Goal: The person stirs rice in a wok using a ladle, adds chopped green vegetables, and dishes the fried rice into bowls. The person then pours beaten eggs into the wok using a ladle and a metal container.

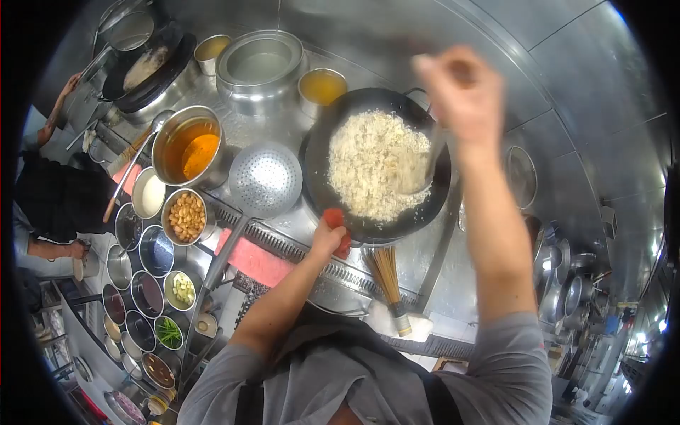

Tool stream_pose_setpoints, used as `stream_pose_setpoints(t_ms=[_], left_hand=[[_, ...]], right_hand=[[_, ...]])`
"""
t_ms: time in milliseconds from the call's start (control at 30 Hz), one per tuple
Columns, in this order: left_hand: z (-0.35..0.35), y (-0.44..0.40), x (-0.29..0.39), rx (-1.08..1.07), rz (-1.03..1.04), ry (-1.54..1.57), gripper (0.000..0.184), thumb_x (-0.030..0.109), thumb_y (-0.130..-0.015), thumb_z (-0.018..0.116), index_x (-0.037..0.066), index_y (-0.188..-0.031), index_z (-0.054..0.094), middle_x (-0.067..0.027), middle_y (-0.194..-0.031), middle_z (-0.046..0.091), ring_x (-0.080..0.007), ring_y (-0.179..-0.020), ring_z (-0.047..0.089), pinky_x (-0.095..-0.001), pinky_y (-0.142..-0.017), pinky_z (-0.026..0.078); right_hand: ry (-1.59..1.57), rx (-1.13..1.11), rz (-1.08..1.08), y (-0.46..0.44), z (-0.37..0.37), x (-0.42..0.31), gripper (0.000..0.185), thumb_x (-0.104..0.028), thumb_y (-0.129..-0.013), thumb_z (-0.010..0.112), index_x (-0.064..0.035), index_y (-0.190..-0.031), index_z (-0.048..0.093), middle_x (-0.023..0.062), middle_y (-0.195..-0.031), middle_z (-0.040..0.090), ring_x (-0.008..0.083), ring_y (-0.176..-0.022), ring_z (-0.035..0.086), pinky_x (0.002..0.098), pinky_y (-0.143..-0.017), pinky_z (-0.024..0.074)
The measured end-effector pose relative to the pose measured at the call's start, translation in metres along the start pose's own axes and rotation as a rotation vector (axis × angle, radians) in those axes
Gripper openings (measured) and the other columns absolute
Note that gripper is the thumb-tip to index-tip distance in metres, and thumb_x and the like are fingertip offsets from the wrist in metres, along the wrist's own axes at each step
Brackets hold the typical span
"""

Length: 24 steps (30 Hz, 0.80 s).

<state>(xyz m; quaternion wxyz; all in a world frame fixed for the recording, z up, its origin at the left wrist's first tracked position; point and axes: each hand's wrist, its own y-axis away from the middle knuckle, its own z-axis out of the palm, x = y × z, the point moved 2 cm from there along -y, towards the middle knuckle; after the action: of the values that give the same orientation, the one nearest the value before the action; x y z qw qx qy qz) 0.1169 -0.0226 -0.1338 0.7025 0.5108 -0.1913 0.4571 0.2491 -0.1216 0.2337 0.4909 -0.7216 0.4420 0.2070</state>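
1. The black wok (pixel 317 156) is a round, deep bowl of dark metal, holding a broad mound of pale, loose-grained rice (pixel 368 163); stray grains cling to its bare sides.
2. The right hand (pixel 464 88), blurred, is raised over the wok's right edge, fingers curled firmly round the handle of a metal ladle (pixel 423 177) – its rounded head, also blurred, sits in the rice on the wok's right side.
3. The left hand (pixel 326 241) is at the wok's near-left rim, fingers wrapped tightly around a crumpled red cloth (pixel 335 218); whether they also enclose a handle, I cannot tell.
4. Just left of the wok lies a shiny, round perforated skimmer (pixel 265 180), dotted with small holes.
5. Farther left of the wok are a smooth steel pot (pixel 164 170) of orange liquid and, nearer the person, a steel container of tan, lumpy nuts (pixel 186 217).
6. Beyond the wok, toward its left, stands a wide-rimmed metal pot (pixel 258 95), with a small cup of yellow liquid (pixel 322 86) between the two.
7. On the wok's near side rests a bundled-stick brush (pixel 386 273) – stiff, straw-coloured bristles, bound at one end.
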Motion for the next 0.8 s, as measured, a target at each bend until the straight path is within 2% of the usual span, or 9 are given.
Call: stream_pose_setpoints(t_ms=[33,133,233,400,467,533,633,733,800], left_hand=[[-0.003,-0.004,-0.008,-0.001,-0.009,0.001,0.045,-0.005,-0.073,0.049,0.005,-0.116,0.045,-0.0089,-0.08,0.056,-0.0206,-0.059,0.057,-0.0355,-0.051,0.049],[-0.007,-0.014,-0.014,0.118,0.162,-0.253,0.043,-0.004,-0.073,0.05,0.003,-0.116,0.048,-0.0078,-0.084,0.058,-0.0189,-0.067,0.059,-0.0321,-0.06,0.05],[0.003,0.006,0.015,0.106,0.047,-0.224,0.039,0.001,-0.076,0.055,0.002,-0.114,0.05,-0.0072,-0.087,0.059,-0.0174,-0.072,0.059,-0.0298,-0.065,0.049],[-0.057,-0.028,-0.047,0.13,0.196,-0.34,0.031,0.026,-0.088,0.062,0.004,-0.109,0.054,-0.0042,-0.08,0.059,-0.0149,-0.067,0.057,-0.0292,-0.059,0.048],[-0.064,0.045,0.001,0.117,0.02,-0.24,0.029,0.033,-0.091,0.06,0.006,-0.101,0.055,-0.0019,-0.071,0.057,-0.0125,-0.061,0.055,-0.0272,-0.053,0.045],[-0.088,0.087,0.017,0.035,0.137,-0.36,0.029,0.034,-0.091,0.06,0.005,-0.096,0.057,-0.0017,-0.066,0.056,-0.012,-0.056,0.054,-0.0269,-0.049,0.044],[-0.152,0.125,0.008,-0.215,-0.145,-0.843,0.033,0.034,-0.087,0.062,0.005,-0.103,0.06,-0.0058,-0.071,0.062,-0.0152,-0.059,0.058,-0.0302,-0.054,0.048],[-0.178,0.169,0.012,-0.236,-0.462,-1.185,0.035,0.037,-0.081,0.064,0.005,-0.097,0.064,-0.0072,-0.074,0.065,-0.019,-0.064,0.063,-0.0338,-0.057,0.051],[-0.199,0.196,-0.003,-0.311,-0.69,-1.108,0.036,0.039,-0.08,0.065,0.005,-0.09,0.066,-0.0065,-0.073,0.065,-0.0207,-0.063,0.065,-0.0358,-0.054,0.051]], right_hand=[[-0.018,0.046,0.074,0.005,-0.019,-0.018,0.023,-0.019,-0.08,0.072,-0.0036,-0.07,0.057,0.0032,-0.056,0.055,0.0103,-0.047,0.051,0.0246,-0.044,0.0389],[-0.251,0.167,-0.139,0.016,-0.046,0.009,0.022,-0.015,-0.082,0.07,-0.0041,-0.071,0.054,0.0027,-0.054,0.052,0.0083,-0.042,0.047,0.0223,-0.038,0.0344],[-0.332,0.639,0.026,0.028,-0.042,0.085,0.019,-0.012,-0.083,0.067,-0.0028,-0.074,0.053,0.0041,-0.051,0.05,0.01,-0.04,0.047,0.0239,-0.037,0.0331],[-0.155,0.473,0.047,-0.009,-0.051,0.025,0.021,-0.014,-0.083,0.068,-0.0019,-0.073,0.053,0.0042,-0.053,0.051,0.0107,-0.041,0.047,0.0251,-0.038,0.0334],[-0.347,0.448,-0.024,0.005,-0.064,0.001,0.016,-0.009,-0.081,0.068,-0.0029,-0.073,0.055,0.0045,-0.058,0.055,0.0113,-0.044,0.05,0.0249,-0.04,0.0349],[-0.471,0.427,-0.102,0.027,-0.062,0.001,0.014,-0.007,-0.08,0.068,-0.0038,-0.072,0.057,0.0043,-0.06,0.057,0.0111,-0.045,0.051,0.0244,-0.04,0.0358],[-0.134,0.284,-0.156,0.067,-0.014,0.075,0.015,-0.003,-0.076,0.068,-0.0047,-0.067,0.057,0.0019,-0.062,0.057,0.011,-0.054,0.053,0.0253,-0.054,0.044],[0.03,0.114,-0.211,0.049,0.002,0.038,0.019,-0.011,-0.078,0.071,-0.0036,-0.068,0.057,0.0021,-0.062,0.058,0.0102,-0.062,0.054,0.0258,-0.06,0.0439],[0.075,0.151,-0.198,0.031,-0.009,0.018,0.022,-0.015,-0.079,0.072,-0.0044,-0.067,0.058,0.0014,-0.061,0.058,0.0106,-0.058,0.053,0.0257,-0.057,0.0433]])
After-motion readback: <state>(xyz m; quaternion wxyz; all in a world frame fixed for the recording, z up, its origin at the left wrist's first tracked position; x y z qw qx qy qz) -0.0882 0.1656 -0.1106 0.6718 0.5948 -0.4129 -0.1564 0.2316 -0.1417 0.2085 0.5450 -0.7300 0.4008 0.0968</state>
